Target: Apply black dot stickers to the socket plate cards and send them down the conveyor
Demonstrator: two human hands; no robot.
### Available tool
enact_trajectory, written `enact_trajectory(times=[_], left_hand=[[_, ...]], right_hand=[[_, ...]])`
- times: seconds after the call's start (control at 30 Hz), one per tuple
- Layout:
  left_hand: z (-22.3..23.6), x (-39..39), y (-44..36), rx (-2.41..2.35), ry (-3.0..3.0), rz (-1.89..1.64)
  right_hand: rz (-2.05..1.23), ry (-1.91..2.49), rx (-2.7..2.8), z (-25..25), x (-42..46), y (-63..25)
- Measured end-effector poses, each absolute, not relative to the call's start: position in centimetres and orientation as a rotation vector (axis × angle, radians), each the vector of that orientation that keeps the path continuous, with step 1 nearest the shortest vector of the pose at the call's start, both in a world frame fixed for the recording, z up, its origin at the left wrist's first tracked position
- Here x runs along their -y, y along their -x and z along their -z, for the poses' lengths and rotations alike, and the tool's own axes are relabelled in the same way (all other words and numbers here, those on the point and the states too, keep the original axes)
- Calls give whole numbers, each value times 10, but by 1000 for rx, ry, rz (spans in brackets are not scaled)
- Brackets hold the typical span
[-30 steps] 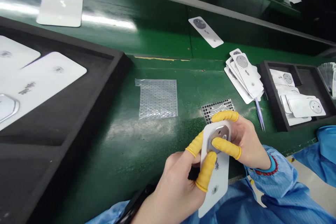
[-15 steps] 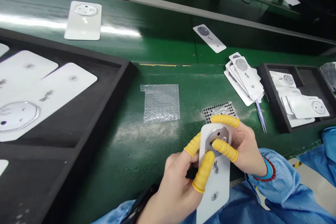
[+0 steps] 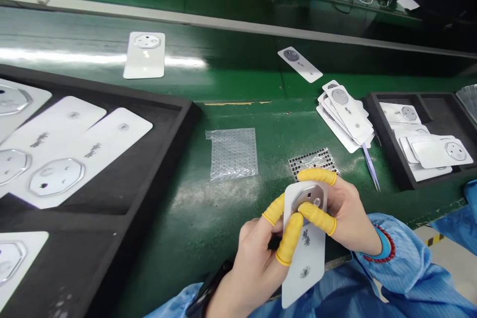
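Inspection from my remote station, left to right. At the left of the frame, a black foam tray [image 3: 112, 184] on the green surface [image 3: 179, 253] carries white cards [image 3: 80, 154] with clear octagonal covers. Further along at the top, a single white card [image 3: 144, 54] lies on the surface, and a narrower card with a dark lens [image 3: 300, 63] lies to its right. At centre sits a bubble-wrap sheet [image 3: 231, 154], with a black-dotted sheet [image 3: 313, 161] to its right.

At lower centre, the left hand [image 3: 257, 263] and right hand [image 3: 352, 213] are together, clamped on a held white card [image 3: 305, 263], tilted and clear of the surface. Yellow finger cots [image 3: 316, 176] press around its octagonal metal plate [image 3: 307, 198]. I cannot see the card's hidden face.

To the right, a fanned stack of cards [image 3: 345, 117] lies beside tweezers [image 3: 370, 171]. At the far right, a second black tray [image 3: 374, 124] holds more cards [image 3: 439, 153].
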State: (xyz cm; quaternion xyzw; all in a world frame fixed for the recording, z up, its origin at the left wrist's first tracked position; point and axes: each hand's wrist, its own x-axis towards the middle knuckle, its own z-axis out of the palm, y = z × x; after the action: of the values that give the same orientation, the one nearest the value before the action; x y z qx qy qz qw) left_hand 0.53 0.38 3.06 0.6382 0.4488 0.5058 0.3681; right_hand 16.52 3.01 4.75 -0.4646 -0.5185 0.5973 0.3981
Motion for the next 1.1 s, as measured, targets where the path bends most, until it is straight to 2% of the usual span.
enact_trajectory(times=[0.27,0.73,1.1], left_hand=[[-32,-2,-5,-1159,-1694,-1268],[-31,-2,-10,-1093,-1466,-1336],[-23,-2,-14,-1133,-1054,-1220]], right_hand=[[-1713,1036,1340,-48,-37,-176],[-1763,949,1225,-47,-36,-174],[-1312,988,1643,-42,-30,-172]])
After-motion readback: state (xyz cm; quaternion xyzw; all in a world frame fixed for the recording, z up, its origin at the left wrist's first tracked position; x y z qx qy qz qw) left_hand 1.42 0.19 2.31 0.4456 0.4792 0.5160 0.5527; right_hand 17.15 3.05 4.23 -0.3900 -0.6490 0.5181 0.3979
